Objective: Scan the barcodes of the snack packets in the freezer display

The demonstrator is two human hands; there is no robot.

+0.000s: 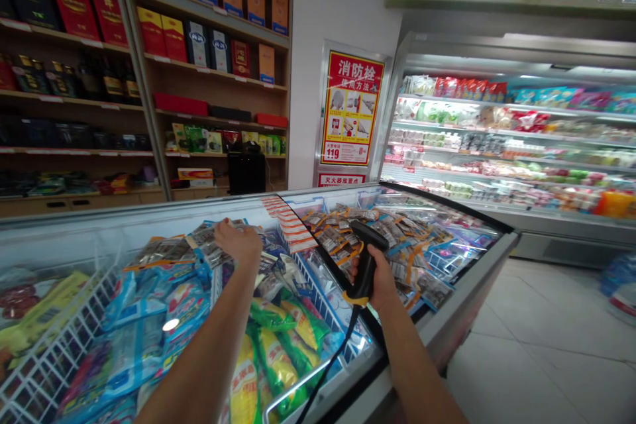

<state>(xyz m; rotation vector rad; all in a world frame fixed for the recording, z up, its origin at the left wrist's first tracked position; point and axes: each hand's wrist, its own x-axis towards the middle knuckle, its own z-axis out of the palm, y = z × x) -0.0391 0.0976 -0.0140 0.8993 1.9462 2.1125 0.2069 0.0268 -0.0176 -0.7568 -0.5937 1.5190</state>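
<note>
My right hand (382, 278) is wrapped round the handle of a black barcode scanner (366, 265) with yellow trim. Its head points up and left, and a black cable (330, 364) hangs from the grip. Over the open side of a chest freezer, my left hand (239, 240) has its fingers curled at a flat brown packet (206, 238) with a blue edge; the fingertips are partly hidden. Blue ice-cream packets (144, 338) lie below that hand. Green-and-yellow corn packets (278, 351) fill the wire basket (318, 285) between my arms.
Under the freezer's glass lid (460, 222) lie many brown packets (328, 238). A striped strip (288, 222) hangs over the middle frame. Liquor shelves (209, 66) stand behind, and a refrigerated display (517, 146) runs along the right. Blurred wrapped bottles (621, 281) stand on the tiled floor (541, 338).
</note>
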